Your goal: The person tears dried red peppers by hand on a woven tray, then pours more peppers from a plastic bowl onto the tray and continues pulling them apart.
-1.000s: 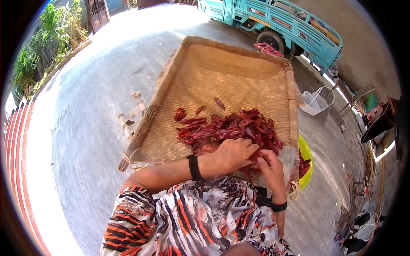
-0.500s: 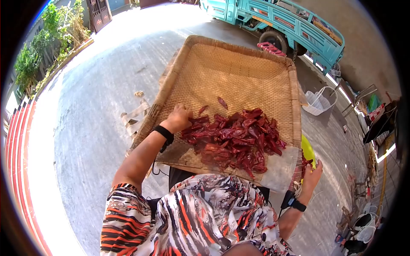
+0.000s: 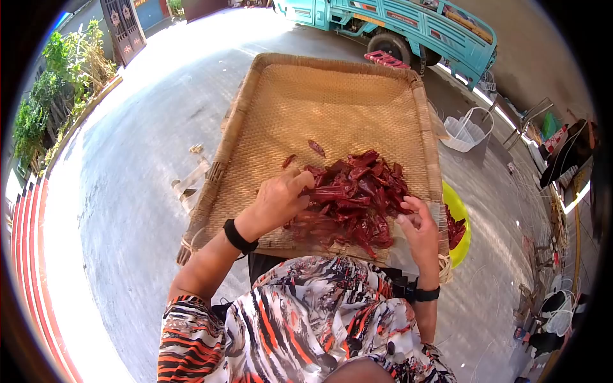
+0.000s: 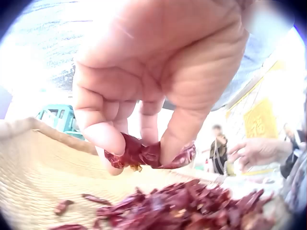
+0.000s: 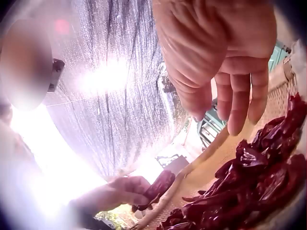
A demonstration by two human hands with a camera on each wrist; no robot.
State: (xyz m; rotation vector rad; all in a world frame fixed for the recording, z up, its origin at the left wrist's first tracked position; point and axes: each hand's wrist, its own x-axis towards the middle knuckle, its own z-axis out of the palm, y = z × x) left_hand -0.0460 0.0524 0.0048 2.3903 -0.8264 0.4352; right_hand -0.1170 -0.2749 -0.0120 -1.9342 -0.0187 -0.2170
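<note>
My left hand [image 3: 276,199] pinches a dried red chili pepper [image 4: 139,154] between thumb and fingers, over the left side of the chili pile [image 3: 357,201]. That pile lies on a woven tray [image 3: 332,108] in front of my body. At the pile's right edge, my right hand [image 3: 421,235] has nothing in it. Its fingers [image 5: 239,103] hang loosely bent above the chilies, as the right wrist view shows. Two small chilies [image 3: 316,148] lie apart from the pile, higher on the tray.
To the right, below the tray's rim, a yellow basin [image 3: 463,236] holds more chilies. A white basket [image 3: 465,134] stands on the ground beyond it. A turquoise three-wheeled truck [image 3: 447,48] is parked at the back right. Other people [image 4: 218,148] appear in the left wrist view.
Both hands were together at the pile's near edge. They parted, the left to the pile's left side, the right out by the basin. Now the left holds a chili and the right is back over the tray.
</note>
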